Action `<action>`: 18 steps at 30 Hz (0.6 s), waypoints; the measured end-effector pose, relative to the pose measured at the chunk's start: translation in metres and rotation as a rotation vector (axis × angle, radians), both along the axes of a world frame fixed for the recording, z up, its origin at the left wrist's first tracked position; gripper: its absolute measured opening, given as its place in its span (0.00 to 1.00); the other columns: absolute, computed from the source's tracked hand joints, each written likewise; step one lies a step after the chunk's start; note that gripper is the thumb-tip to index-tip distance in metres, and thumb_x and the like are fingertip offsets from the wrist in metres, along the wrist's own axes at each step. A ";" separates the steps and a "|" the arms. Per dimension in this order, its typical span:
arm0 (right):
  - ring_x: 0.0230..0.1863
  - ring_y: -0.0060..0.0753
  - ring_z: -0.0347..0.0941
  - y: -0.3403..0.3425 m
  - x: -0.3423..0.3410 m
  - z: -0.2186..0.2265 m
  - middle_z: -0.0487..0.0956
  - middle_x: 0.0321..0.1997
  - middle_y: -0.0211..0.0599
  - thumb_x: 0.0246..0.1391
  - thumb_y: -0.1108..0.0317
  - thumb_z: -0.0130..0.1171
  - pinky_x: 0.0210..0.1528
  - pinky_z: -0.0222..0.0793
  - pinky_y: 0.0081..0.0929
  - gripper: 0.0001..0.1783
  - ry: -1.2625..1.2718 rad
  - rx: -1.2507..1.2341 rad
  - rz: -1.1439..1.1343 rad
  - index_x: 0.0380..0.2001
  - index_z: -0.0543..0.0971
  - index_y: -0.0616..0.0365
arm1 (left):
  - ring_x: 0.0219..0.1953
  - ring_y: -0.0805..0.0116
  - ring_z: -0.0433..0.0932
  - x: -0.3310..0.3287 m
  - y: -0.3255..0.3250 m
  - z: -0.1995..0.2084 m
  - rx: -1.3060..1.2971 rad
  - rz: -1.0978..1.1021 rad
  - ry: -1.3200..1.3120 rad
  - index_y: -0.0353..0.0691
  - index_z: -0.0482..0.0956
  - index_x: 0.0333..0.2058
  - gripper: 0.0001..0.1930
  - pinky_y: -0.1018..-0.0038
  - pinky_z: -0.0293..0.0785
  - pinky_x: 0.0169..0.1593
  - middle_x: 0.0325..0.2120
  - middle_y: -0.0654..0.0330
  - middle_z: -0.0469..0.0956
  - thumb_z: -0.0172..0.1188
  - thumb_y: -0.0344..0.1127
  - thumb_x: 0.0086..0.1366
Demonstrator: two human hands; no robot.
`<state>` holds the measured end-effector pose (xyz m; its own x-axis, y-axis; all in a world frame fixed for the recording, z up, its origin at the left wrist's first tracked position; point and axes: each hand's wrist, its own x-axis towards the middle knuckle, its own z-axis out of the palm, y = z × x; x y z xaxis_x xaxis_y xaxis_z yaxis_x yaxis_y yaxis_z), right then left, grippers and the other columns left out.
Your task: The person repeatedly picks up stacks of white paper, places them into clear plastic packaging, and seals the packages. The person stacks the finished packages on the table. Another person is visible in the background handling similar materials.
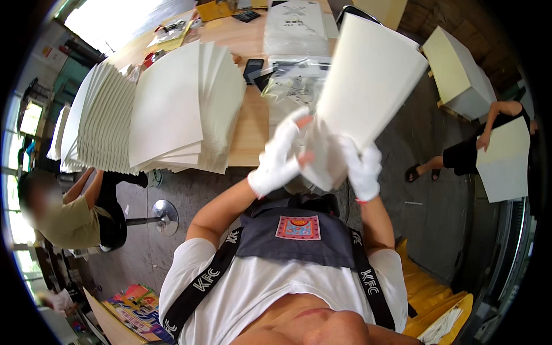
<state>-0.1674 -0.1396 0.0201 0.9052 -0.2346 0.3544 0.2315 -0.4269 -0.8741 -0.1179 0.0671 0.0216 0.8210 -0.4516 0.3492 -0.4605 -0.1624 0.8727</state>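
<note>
Pinching the curled white paper beside the wooden table with the right gloved hand, cupping the left gloved hand half-open, contact unclear, possibly risking slipping from one-sided grip.

The raised paper blocks the way ahead of the right grip. Left of the left grip, a bare strip of tabletop leaves a narrow lane, walled off farther left by tall paper stacks. Plastic-wrapped packs lie beyond the left grip. Right of the right grip, open floor reaches toward a person with a board.
</note>
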 end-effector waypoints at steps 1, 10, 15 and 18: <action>0.36 0.35 0.81 -0.016 -0.012 0.000 0.83 0.42 0.45 0.54 0.68 0.65 0.38 0.74 0.29 0.12 -0.005 -0.022 -0.064 0.39 0.83 0.63 | 0.64 0.50 0.63 0.021 -0.009 -0.020 0.115 0.139 -0.080 0.38 0.58 0.65 0.41 0.62 0.61 0.64 0.61 0.48 0.65 0.67 0.42 0.56; 0.38 0.49 0.80 -0.053 -0.070 -0.087 0.79 0.48 0.48 0.54 0.57 0.62 0.41 0.76 0.40 0.16 0.324 -0.745 -0.011 0.38 0.79 0.58 | 0.40 0.72 0.79 0.157 -0.050 -0.056 -0.120 -0.084 0.360 0.44 0.74 0.54 0.25 0.74 0.76 0.44 0.40 0.60 0.79 0.48 0.22 0.57; 0.37 0.57 0.78 -0.031 -0.015 -0.090 0.79 0.38 0.53 0.56 0.50 0.55 0.41 0.74 0.49 0.19 0.583 -0.773 0.079 0.32 0.77 0.57 | 0.50 0.56 0.77 0.095 -0.039 -0.029 0.211 -0.478 -0.106 0.43 0.74 0.53 0.19 0.66 0.73 0.53 0.48 0.54 0.78 0.58 0.36 0.63; 0.40 0.53 0.77 -0.054 0.022 -0.101 0.80 0.38 0.54 0.62 0.57 0.51 0.46 0.72 0.40 0.16 0.557 -0.164 0.341 0.37 0.79 0.59 | 0.33 0.60 0.84 0.021 -0.029 -0.056 0.413 -0.192 0.025 0.49 0.80 0.49 0.15 0.67 0.79 0.39 0.32 0.55 0.83 0.60 0.31 0.62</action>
<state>-0.1449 -0.1941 -0.0812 0.9770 0.1142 -0.1801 -0.0895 -0.5470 -0.8323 -0.0973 0.0378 -0.0339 0.7145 -0.6940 0.0889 -0.4961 -0.4129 0.7638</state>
